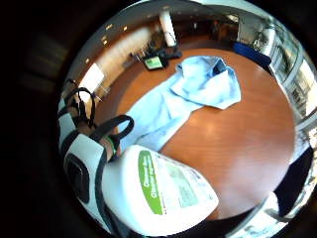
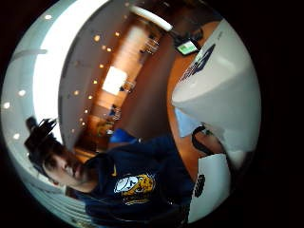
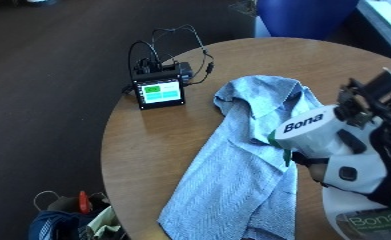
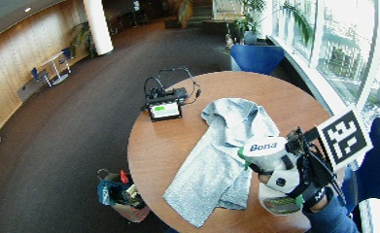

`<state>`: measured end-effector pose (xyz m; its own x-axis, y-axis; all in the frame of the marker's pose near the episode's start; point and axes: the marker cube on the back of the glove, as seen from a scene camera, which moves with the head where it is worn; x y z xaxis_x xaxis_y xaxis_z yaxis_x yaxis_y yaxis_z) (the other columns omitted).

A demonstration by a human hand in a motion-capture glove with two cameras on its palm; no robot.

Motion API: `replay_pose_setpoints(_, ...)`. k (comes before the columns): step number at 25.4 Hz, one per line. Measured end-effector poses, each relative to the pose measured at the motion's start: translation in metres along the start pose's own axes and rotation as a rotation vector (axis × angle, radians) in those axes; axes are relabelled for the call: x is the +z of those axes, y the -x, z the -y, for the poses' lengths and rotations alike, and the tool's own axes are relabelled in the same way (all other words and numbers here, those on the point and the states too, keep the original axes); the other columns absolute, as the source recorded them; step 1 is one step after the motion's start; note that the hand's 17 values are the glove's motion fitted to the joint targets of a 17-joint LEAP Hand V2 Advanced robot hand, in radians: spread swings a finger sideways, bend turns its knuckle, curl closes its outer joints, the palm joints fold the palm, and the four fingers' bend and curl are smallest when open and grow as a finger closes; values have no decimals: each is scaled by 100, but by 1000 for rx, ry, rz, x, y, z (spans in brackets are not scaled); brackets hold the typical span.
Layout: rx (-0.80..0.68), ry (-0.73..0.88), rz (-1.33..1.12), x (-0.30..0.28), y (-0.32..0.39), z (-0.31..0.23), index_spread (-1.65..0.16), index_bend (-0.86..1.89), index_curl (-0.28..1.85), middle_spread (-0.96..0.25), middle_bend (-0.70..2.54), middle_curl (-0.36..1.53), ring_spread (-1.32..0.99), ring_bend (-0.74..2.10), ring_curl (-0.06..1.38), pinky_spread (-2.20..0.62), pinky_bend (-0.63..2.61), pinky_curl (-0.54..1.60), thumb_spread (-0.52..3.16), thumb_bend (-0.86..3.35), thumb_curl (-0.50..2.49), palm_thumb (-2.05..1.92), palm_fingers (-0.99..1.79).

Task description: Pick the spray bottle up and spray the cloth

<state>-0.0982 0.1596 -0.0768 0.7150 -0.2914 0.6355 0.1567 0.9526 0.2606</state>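
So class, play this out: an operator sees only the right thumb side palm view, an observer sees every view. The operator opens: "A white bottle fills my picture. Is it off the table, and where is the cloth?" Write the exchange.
Observer: The outside view shows the gloved right hand gripping the white spray bottle raised above the round wooden table.
Operator: And the cloth?
Observer: The pale blue cloth lies crumpled and stretched out across the table, beside and partly under the bottle.
Operator: Which way does the nozzle face?
Observer: The green nozzle tip faces the cloth.
Operator: Anything else on the table?
Observer: A small screen device with cables stands near the table's edge, apart from the cloth.
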Motion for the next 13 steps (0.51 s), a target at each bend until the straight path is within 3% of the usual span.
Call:
replay_pose_setpoints(5, 66, 235, -263, 5, -9, 33, -26, 19, 34, -20, 68, 50, -24, 75, 45, -33, 47, 37, 54, -3, 60, 102, 137)
replay_pose_setpoints(9, 110, 496, -614, 25, -17, 57, -25, 18, 36, -20, 68, 50, -24, 75, 45, -33, 47, 37, 53, -3, 61, 102, 137)
replay_pose_setpoints(13, 122, 632, -872, 37, -26, 66, -25, 18, 37, -20, 68, 51, -24, 74, 45, -33, 47, 38, 51, -3, 63, 102, 137)
